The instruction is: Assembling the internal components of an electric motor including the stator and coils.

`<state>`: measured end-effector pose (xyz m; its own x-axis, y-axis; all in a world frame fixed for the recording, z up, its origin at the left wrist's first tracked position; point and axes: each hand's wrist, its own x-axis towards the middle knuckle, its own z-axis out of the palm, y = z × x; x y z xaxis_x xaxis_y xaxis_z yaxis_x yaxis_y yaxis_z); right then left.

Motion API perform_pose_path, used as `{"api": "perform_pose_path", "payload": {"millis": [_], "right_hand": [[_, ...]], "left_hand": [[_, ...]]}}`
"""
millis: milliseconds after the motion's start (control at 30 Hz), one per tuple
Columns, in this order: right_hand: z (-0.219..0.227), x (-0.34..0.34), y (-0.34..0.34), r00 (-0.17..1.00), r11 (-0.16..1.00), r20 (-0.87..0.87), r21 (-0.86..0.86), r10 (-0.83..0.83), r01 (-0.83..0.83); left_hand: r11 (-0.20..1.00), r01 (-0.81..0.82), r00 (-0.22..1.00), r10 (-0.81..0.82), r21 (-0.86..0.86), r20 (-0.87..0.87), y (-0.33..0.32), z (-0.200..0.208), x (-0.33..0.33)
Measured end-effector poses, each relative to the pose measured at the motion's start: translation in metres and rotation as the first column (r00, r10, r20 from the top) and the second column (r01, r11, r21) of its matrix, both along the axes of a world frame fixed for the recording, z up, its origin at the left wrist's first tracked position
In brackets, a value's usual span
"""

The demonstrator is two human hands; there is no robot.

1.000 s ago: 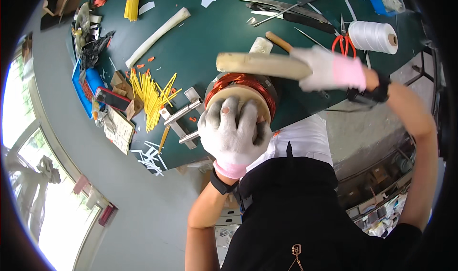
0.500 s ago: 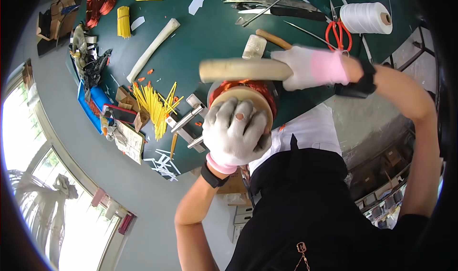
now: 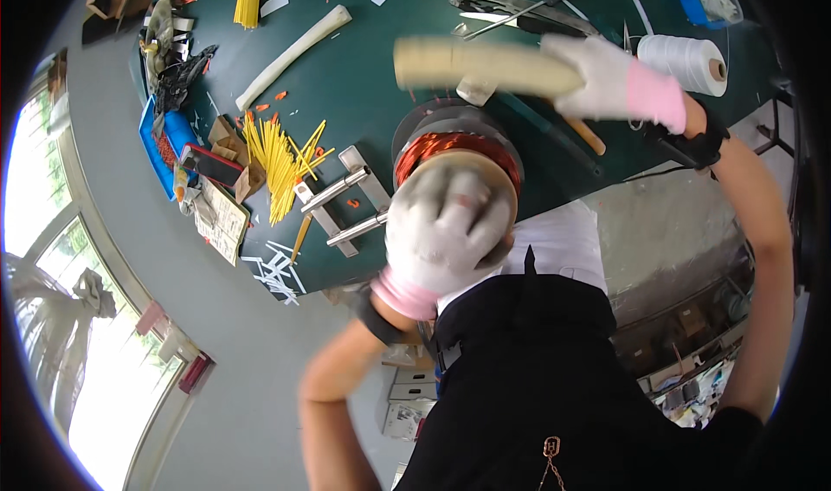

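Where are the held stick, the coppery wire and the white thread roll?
Held stick [image 3: 480, 64]: head view, middle of its blurred length.
Coppery wire [image 3: 452, 143]: head view, on its windings.
White thread roll [image 3: 675, 62]: head view, side of the wound thread.

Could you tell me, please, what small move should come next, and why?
Perhaps the right hand should lower the pale wooden bat onto the copper-coloured coil: the bat appears raised beyond the coil, apart from it, while the left hand lies over the pale disc in front, leaving the coil's far edge uncovered.
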<state>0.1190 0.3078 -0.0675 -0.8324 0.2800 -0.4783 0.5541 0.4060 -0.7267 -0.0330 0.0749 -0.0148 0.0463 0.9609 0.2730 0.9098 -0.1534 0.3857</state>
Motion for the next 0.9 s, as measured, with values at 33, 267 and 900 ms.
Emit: {"api": "perform_pose_path", "payload": {"millis": [33,267,900], "right_hand": [[0.006,-0.002,-0.003,0.967,0.967,-0.069,-0.095,-0.245,0.238],[0.004,-0.023,-0.003,0.952,0.950,0.012,0.067,0.306,-0.307],[0.011,-0.054,-0.003,0.887,0.888,0.077,0.029,0.455,-0.458]], "left_hand": [[0.962,-0.269,0.960,0.265,-0.039,-0.089,-0.006,0.005,0.022],[0.902,-0.431,0.897,0.423,-0.038,-0.129,-0.029,-0.020,0.047],[0.967,0.229,0.973,-0.224,0.114,-0.052,-0.034,-0.028,-0.003]]}}
